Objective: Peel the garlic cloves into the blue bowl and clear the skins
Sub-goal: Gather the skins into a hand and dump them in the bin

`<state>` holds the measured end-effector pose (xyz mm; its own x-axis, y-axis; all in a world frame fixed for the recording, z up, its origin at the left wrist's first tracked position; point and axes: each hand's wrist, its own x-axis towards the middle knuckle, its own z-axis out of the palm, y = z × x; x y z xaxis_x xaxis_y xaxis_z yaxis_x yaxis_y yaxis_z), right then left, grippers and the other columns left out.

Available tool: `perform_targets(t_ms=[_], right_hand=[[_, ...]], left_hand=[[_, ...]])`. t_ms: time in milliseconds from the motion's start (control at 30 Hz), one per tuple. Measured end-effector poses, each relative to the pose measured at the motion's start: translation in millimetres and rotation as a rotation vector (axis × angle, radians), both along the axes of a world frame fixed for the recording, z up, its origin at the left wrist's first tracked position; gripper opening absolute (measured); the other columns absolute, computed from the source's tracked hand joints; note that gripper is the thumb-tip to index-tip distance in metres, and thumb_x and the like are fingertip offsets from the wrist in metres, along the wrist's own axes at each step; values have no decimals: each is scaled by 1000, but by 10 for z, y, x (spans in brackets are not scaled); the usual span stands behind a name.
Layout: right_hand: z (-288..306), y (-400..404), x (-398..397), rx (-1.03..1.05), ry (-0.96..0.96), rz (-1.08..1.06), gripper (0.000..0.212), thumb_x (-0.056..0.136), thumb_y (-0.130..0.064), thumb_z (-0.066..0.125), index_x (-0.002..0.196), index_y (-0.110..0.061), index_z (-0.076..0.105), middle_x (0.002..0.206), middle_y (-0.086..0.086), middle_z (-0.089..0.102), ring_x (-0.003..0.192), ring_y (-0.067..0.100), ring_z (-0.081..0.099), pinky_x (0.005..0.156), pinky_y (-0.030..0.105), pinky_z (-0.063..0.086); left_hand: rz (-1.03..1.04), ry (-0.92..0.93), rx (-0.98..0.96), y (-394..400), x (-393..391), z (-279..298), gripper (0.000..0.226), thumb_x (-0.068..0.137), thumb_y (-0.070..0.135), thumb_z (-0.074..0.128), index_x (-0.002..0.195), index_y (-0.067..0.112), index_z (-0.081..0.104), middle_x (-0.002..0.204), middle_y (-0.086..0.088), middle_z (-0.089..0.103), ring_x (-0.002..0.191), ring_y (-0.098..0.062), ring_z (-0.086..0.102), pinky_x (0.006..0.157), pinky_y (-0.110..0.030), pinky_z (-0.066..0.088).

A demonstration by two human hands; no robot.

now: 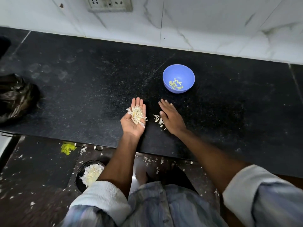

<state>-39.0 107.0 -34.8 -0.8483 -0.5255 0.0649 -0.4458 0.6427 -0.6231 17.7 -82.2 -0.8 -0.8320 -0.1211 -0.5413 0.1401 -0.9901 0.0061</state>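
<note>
You look down at a black speckled desk (82, 99) set against a white marble-patterned wall (205, 22) with a switch plate (109, 4) at the top. Your left hand (134, 120) lies palm up with fingers straight, cupping a heap of pale garlic skins (136, 114). Your right hand (170, 117) is flat, palm down, fingers together, its edge touching a smaller pile of skins (159, 120) on the desk between your two hands. The blue bowl (178, 78) stands beyond your right hand, near the wall, with a few peeled cloves (175, 84) in its bottom; nothing lies between the bowl and your hands. A crumpled dark plastic bag (16, 97) sits at the desk's far left edge. On the floor (32, 202) below the desk's front edge, to your left, a round dark bin (80, 182) holds more skins, partly hidden by your left sleeve (101, 197). Stray skin bits and a yellow scrap (68, 148) litter the floor.
</note>
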Motion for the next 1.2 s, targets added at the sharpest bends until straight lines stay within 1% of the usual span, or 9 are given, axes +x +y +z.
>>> perform_targets(t_ms=[200, 300, 367, 467, 500, 700, 833, 1000, 1200], right_hand=[[-90, -300, 221, 39, 165, 435, 45, 102, -15, 53, 145, -5, 54, 160, 13, 41, 153, 26, 31, 128, 38, 15], [-85, -123, 426, -29, 90, 567, 40, 102, -12, 53, 140, 0, 59, 155, 18, 48, 152, 25, 33, 128, 41, 19], [-48, 6, 452, -83, 14, 554, 43, 105, -10, 49, 147, -2, 53, 159, 14, 43, 154, 20, 28, 129, 37, 18], [56, 25, 197, -139, -86, 261, 45, 108, -14, 42, 153, -6, 46, 164, 6, 37, 155, 16, 25, 129, 34, 16], [72, 7, 126, -103, -99, 257, 46, 108, -15, 41, 153, -5, 45, 164, 7, 37, 155, 18, 25, 129, 36, 16], [-43, -119, 215, 41, 76, 533, 52, 105, -20, 36, 153, -1, 43, 164, 14, 35, 155, 27, 27, 129, 39, 14], [-5, -94, 527, -61, -21, 788, 47, 104, -14, 41, 149, -5, 51, 159, 8, 44, 152, 19, 33, 128, 26, 14], [80, -154, 376, -100, -116, 631, 46, 104, -18, 40, 146, -3, 55, 157, 9, 47, 151, 22, 37, 127, 40, 25], [37, -318, 437, -53, -59, 724, 46, 102, -18, 40, 142, -4, 60, 153, 9, 52, 148, 22, 41, 126, 40, 24]], left_hand=[[127, 22, 0, 7, 216, -10, 45, 89, 2, 42, 123, -2, 72, 136, -20, 68, 129, -35, 61, 119, -45, 39], [218, 37, 11, 121, 351, 3, 46, 89, 1, 43, 124, -2, 72, 137, -20, 67, 129, -35, 61, 119, -45, 39], [275, 46, 14, 234, 438, 34, 45, 89, 1, 43, 123, -2, 72, 137, -20, 68, 132, -35, 59, 119, -45, 39], [377, 65, 37, 450, 587, 15, 45, 90, 0, 41, 122, -4, 72, 136, -22, 68, 134, -35, 57, 121, -45, 37], [425, 81, 37, 535, 671, 1, 45, 90, 0, 41, 122, -4, 72, 136, -22, 68, 132, -36, 58, 122, -45, 36], [615, 32, 47, 952, 1005, -82, 50, 107, 8, 28, 116, -5, 75, 132, -21, 70, 134, -33, 58, 121, -44, 37], [765, 17, 40, 1105, 1242, -90, 54, 111, 12, 27, 111, -6, 77, 127, -21, 72, 125, -34, 63, 115, -46, 42], [940, -41, 57, 1252, 1531, -243, 47, 111, 12, 26, 126, -1, 69, 125, -18, 74, 119, -33, 66, 111, -45, 45], [1030, -95, 70, 1410, 1561, -361, 47, 106, 8, 25, 117, -2, 70, 112, -18, 78, 121, -31, 64, 116, -43, 43]])
